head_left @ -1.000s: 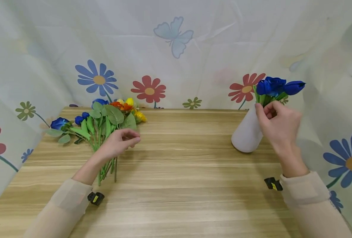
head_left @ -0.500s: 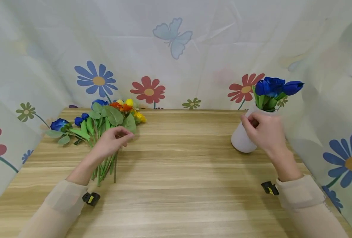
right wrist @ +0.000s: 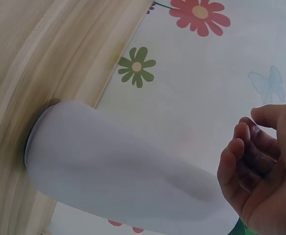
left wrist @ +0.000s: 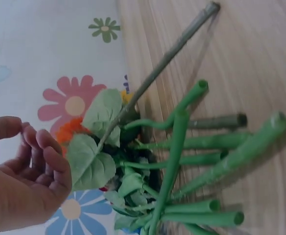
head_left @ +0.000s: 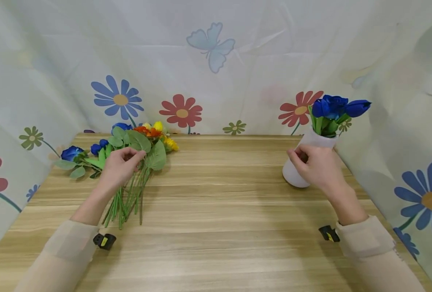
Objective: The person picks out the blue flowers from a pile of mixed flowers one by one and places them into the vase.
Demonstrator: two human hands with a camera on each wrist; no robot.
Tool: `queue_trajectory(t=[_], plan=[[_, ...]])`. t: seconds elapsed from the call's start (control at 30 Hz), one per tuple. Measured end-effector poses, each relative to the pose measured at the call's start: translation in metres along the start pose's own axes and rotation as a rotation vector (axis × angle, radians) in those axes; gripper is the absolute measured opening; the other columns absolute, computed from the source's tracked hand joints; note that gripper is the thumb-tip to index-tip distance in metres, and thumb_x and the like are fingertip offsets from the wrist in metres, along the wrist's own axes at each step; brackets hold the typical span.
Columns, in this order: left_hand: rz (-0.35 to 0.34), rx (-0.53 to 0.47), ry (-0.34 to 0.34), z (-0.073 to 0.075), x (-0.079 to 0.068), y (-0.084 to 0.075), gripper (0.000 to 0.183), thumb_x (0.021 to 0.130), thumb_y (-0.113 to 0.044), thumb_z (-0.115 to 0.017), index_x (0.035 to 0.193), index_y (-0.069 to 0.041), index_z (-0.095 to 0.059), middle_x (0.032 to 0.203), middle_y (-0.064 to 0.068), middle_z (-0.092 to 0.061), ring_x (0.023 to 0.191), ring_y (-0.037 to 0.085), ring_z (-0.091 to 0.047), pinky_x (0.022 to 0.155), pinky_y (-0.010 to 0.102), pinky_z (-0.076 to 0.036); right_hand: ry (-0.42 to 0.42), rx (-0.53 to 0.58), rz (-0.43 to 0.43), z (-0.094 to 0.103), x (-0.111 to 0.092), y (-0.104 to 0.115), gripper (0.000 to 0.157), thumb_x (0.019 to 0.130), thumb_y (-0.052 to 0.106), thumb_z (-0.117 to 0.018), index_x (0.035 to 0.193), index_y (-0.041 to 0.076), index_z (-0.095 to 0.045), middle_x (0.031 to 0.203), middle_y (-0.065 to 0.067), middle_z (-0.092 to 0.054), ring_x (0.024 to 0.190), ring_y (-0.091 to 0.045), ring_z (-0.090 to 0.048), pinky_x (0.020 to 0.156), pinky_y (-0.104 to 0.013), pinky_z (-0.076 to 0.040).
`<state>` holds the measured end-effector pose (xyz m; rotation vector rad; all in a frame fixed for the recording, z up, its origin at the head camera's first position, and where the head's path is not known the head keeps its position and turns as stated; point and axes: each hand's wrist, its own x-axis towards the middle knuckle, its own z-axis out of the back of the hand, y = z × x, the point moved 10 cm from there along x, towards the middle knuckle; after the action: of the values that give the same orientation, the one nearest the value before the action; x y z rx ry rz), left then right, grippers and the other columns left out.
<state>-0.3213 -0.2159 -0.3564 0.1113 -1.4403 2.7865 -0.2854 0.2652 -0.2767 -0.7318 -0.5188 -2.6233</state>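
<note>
In the head view, my left hand (head_left: 120,167) hovers over a bunch of artificial flowers (head_left: 140,140), its fingers loosely bent with nothing between them. The left wrist view shows the green stems (left wrist: 216,169) apart from these fingers. On the right stands a white vase (head_left: 320,140) bearing blue flowers (head_left: 334,106), a rose and tulips among them. My right hand (head_left: 317,166) is in front of the vase, hiding part of its body. Its fingers are loosely curled and hold nothing; the right wrist view shows the hand near the vase's upper end (right wrist: 201,196).
A wood-grain table (head_left: 216,227) lies under everything. Behind it hangs a white curtain (head_left: 252,93) printed with flowers and a butterfly. A blue rose (head_left: 72,153) lies at the bunch's left edge. Black wrist cameras (head_left: 104,241) sit by both cuffs.
My right hand has let go at the blue flowers and come down and left, in front of the vase. The left hand has moved left and slightly up, over the bunch.
</note>
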Motion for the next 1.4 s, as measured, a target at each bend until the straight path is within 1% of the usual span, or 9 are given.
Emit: queue_trajectory(t=[0.2, 0.47, 0.7, 0.97, 1.1, 1.17, 1.23, 1.3, 1.4], plan=[[0.092, 0.062, -0.058, 0.015, 0.003, 0.017, 0.052, 0.105, -0.049, -0.053, 0.119, 0.0, -0.065, 0.106, 0.016, -0.063, 0.092, 0.034, -0.059, 0.073, 0.043, -0.046, -0.002, 0.021, 0.042, -0.008, -0.001, 0.007, 0.015, 0.096, 0.015, -0.074, 0.084, 0.005, -0.072, 0.07, -0.003, -0.065, 0.059, -0.017, -0.055, 0.056, -0.037, -0.048], [0.069, 0.165, -0.125, 0.031, 0.002, 0.023, 0.046, 0.105, -0.043, -0.055, 0.113, 0.0, -0.068, 0.1, 0.015, -0.066, 0.085, 0.031, -0.06, 0.07, 0.042, -0.046, 0.037, 0.038, 0.055, -0.022, -0.004, 0.009, 0.016, 0.097, 0.015, -0.073, 0.083, 0.007, -0.07, 0.069, 0.0, -0.064, 0.061, -0.016, -0.055, 0.059, -0.037, -0.048], [0.081, 0.21, -0.117, 0.038, 0.006, 0.036, 0.05, 0.105, -0.041, -0.054, 0.118, 0.005, -0.068, 0.107, 0.023, -0.067, 0.089, 0.036, -0.062, 0.071, 0.046, -0.05, 0.121, 0.046, 0.036, -0.039, -0.008, 0.011, 0.016, 0.099, 0.017, -0.071, 0.085, 0.009, -0.071, 0.073, 0.001, -0.063, 0.064, -0.015, -0.055, 0.061, -0.037, -0.048], [0.143, 0.253, -0.051, 0.041, 0.013, 0.058, 0.052, 0.106, -0.039, -0.051, 0.124, 0.008, -0.064, 0.118, 0.029, -0.063, 0.1, 0.043, -0.062, 0.073, 0.049, -0.051, 0.166, 0.064, 0.025, -0.048, -0.008, 0.012, 0.015, 0.1, 0.018, -0.07, 0.087, 0.009, -0.071, 0.077, 0.0, -0.065, 0.068, -0.015, -0.057, 0.063, -0.036, -0.05], [0.154, 0.29, -0.006, 0.043, 0.014, 0.065, 0.052, 0.107, -0.037, -0.051, 0.119, 0.011, -0.065, 0.108, 0.027, -0.065, 0.092, 0.039, -0.063, 0.07, 0.048, -0.051, 0.176, 0.069, 0.032, -0.051, -0.007, 0.014, 0.015, 0.1, 0.018, -0.07, 0.087, 0.01, -0.071, 0.077, 0.001, -0.065, 0.069, -0.014, -0.058, 0.063, -0.036, -0.05], [0.151, 0.315, 0.018, 0.042, 0.016, 0.068, 0.048, 0.106, -0.035, -0.051, 0.105, 0.01, -0.067, 0.086, 0.02, -0.065, 0.075, 0.033, -0.061, 0.063, 0.044, -0.049, 0.18, 0.074, 0.032, -0.052, -0.007, 0.015, 0.016, 0.1, 0.018, -0.07, 0.086, 0.011, -0.071, 0.076, 0.001, -0.065, 0.068, -0.014, -0.058, 0.063, -0.036, -0.05], [0.143, 0.334, 0.037, 0.041, 0.017, 0.07, 0.046, 0.106, -0.034, -0.053, 0.084, 0.004, -0.066, 0.066, 0.009, -0.057, 0.059, 0.024, -0.053, 0.055, 0.039, -0.044, 0.182, 0.078, 0.03, -0.052, -0.007, 0.016, 0.016, 0.1, 0.018, -0.07, 0.086, 0.011, -0.071, 0.076, 0.002, -0.064, 0.067, -0.013, -0.058, 0.063, -0.036, -0.05], [0.145, 0.339, 0.057, 0.041, 0.018, 0.073, 0.047, 0.105, -0.033, -0.053, 0.067, -0.006, -0.057, 0.053, -0.001, -0.042, 0.049, 0.016, -0.04, 0.05, 0.035, -0.037, 0.182, 0.082, 0.025, -0.053, -0.007, 0.016, 0.016, 0.1, 0.018, -0.07, 0.086, 0.011, -0.071, 0.075, 0.002, -0.064, 0.067, -0.013, -0.057, 0.063, -0.035, -0.05], [0.153, 0.345, 0.075, 0.04, 0.019, 0.076, 0.05, 0.104, -0.032, -0.054, 0.059, -0.015, -0.046, 0.049, -0.005, -0.033, 0.046, 0.012, -0.031, 0.048, 0.033, -0.033, 0.173, 0.085, 0.03, -0.052, -0.007, 0.017, 0.016, 0.1, 0.019, -0.07, 0.086, 0.011, -0.071, 0.076, 0.002, -0.065, 0.067, -0.013, -0.057, 0.063, -0.036, -0.05]])
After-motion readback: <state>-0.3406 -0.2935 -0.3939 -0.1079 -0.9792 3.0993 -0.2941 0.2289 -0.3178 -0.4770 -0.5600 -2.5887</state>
